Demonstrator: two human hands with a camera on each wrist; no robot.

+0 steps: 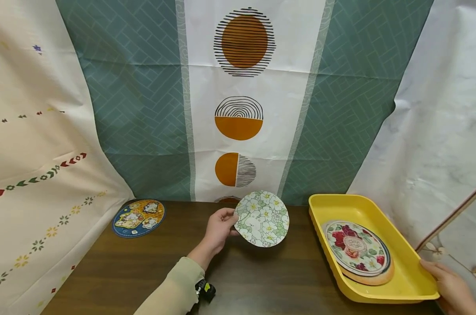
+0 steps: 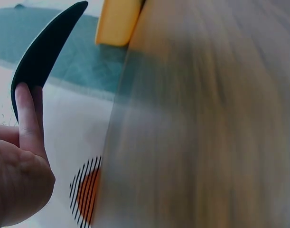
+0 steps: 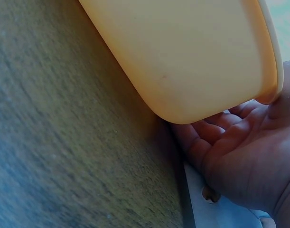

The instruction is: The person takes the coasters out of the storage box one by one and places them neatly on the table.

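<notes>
My left hand (image 1: 218,229) pinches the left edge of a round placemat (image 1: 262,218) printed with white flowers and green leaves, held up over the table. In the left wrist view its dark underside (image 2: 47,52) shows, slightly bent, with fingers (image 2: 28,116) against it. At the right, my right hand (image 1: 454,286) grips the near right corner of a yellow plastic tray (image 1: 411,258). From below, the right wrist view shows the fingers curled under the tray's rim (image 3: 270,97). Inside the tray lies a round mat with red roses (image 1: 354,247), overlapping a tan disc (image 1: 377,280).
A round blue and orange mat with cartoon pictures (image 1: 139,218) lies at the table's back left. The dark wood table (image 1: 269,280) meets a patterned cloth (image 1: 143,109) behind, with more cloth hanging at both sides. A black watch-like band (image 1: 205,289) is on the left wrist.
</notes>
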